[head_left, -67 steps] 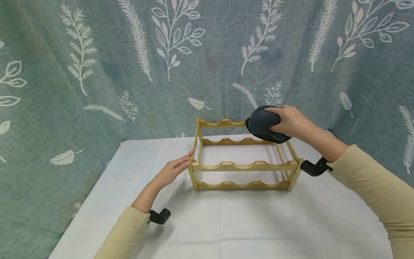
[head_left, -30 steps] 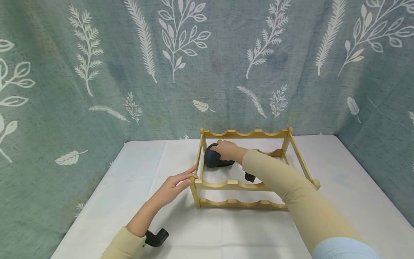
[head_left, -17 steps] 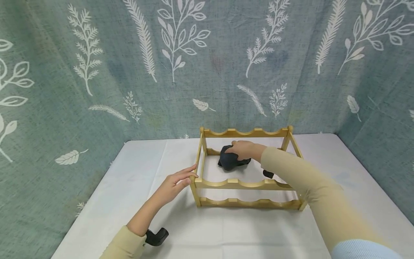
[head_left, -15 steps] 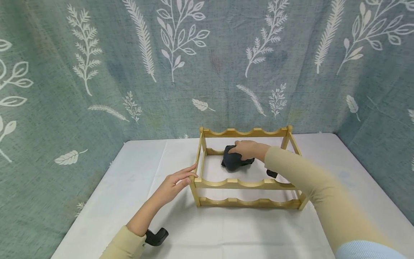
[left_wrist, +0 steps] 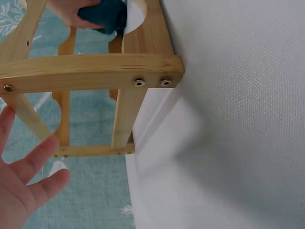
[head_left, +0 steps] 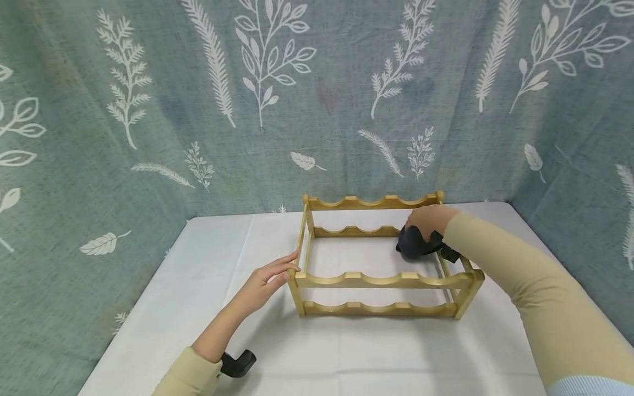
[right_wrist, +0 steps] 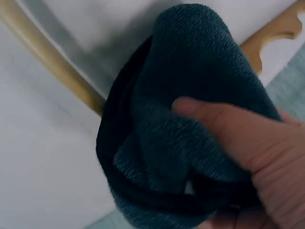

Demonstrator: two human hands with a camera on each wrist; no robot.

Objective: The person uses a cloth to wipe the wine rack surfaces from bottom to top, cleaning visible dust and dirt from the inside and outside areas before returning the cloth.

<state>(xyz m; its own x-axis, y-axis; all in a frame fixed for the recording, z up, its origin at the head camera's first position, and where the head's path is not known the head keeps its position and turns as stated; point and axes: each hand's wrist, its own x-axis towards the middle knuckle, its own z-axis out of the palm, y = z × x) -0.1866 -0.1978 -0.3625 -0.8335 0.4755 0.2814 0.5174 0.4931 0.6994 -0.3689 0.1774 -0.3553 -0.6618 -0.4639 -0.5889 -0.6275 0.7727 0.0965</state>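
A wooden rack with scalloped rails stands on the white-covered table. My right hand reaches down inside it, near its right back corner, and grips a bunched dark blue-green cloth. In the right wrist view the cloth has a terry-like surface and dark edging, and my thumb presses into its folds; the other fingers are mostly hidden. My left hand touches the rack's front left corner with fairly straight fingers. In the left wrist view those fingers are spread beside the rack's end.
A green-blue curtain with white leaf prints hangs behind and beside the table. Black wrist cameras sit on both wrists, the left camera low over the table. The rack's upper rails border the space where my right hand works.
From above the rack's back rail, my right hand went down inside to the left end with the cloth, then moved rightward to the right end. My left hand keeps touching the front left corner.
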